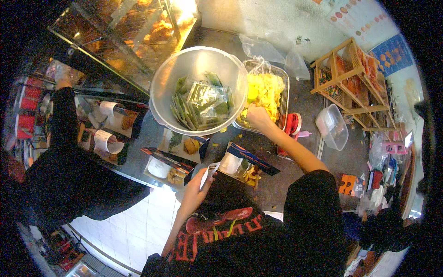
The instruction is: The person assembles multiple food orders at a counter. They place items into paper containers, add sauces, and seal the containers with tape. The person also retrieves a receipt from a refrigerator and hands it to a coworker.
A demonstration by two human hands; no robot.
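Note:
My left hand (pixel 193 196) is closed on a white slip of paper (pixel 210 175) above the counter's near edge. My right hand (pixel 258 116) reaches into the near left part of a metal tray (pixel 287 87) heaped with yellow chip-like pieces (pixel 270 94). Its fingers are curled, and what they hold is hidden. A bright yellow scoop-like thing (pixel 252 91) lies just beyond them. Between my hands sits an open meal box (pixel 229 164) with white rice and yellow pieces. To its left is another box (pixel 159 168) with rice, and a third (pixel 177 143) stands behind.
A big clear tub (pixel 159 104) holds green leaf-wrapped packets. Red tongs-like items (pixel 291 124) and a clear plastic container (pixel 334 129) lie right, below a wooden rack (pixel 339 78). A glass food warmer (pixel 106 41) stands far left. A co-worker's black sleeve (pixel 64 115) reaches in nearby.

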